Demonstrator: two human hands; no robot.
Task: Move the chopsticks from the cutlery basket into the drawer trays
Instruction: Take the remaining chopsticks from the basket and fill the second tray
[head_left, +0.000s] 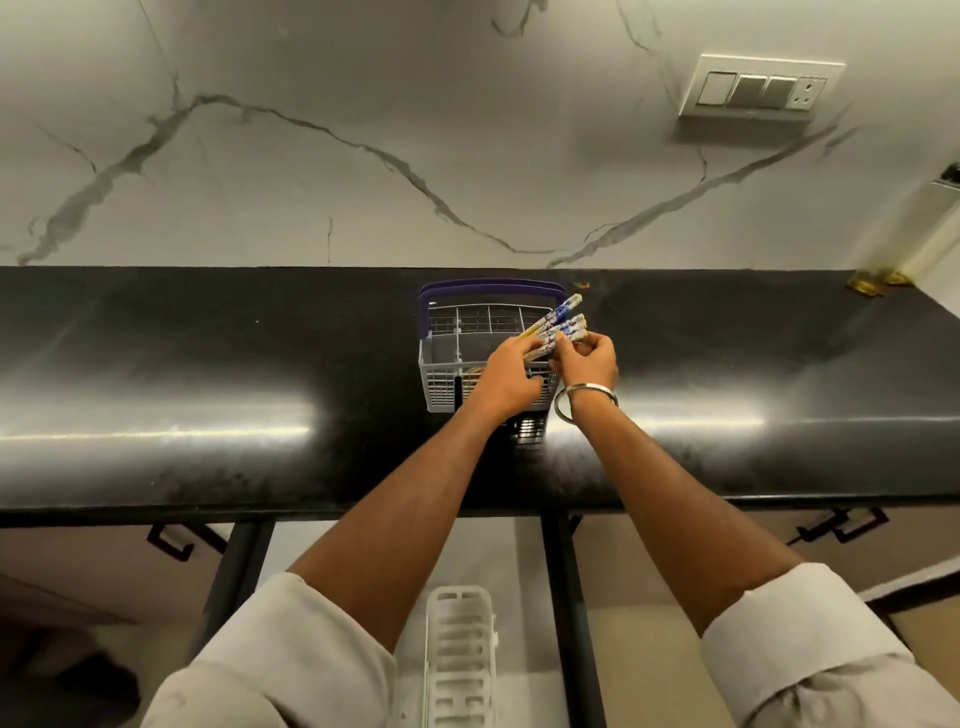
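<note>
Left hand (506, 376) curled around a bundle of chopsticks (558, 325) above the cutlery basket (441, 374), right hand (589, 358) just beside it pinching their patterned ends

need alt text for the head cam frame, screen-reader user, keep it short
Both hands grip a bundle of blue-patterned chopsticks above a white cutlery basket on a black countertop: left hand around the shafts, right hand pinching near the patterned ends. Below the counter, an open drawer holds a white slotted tray.
</note>
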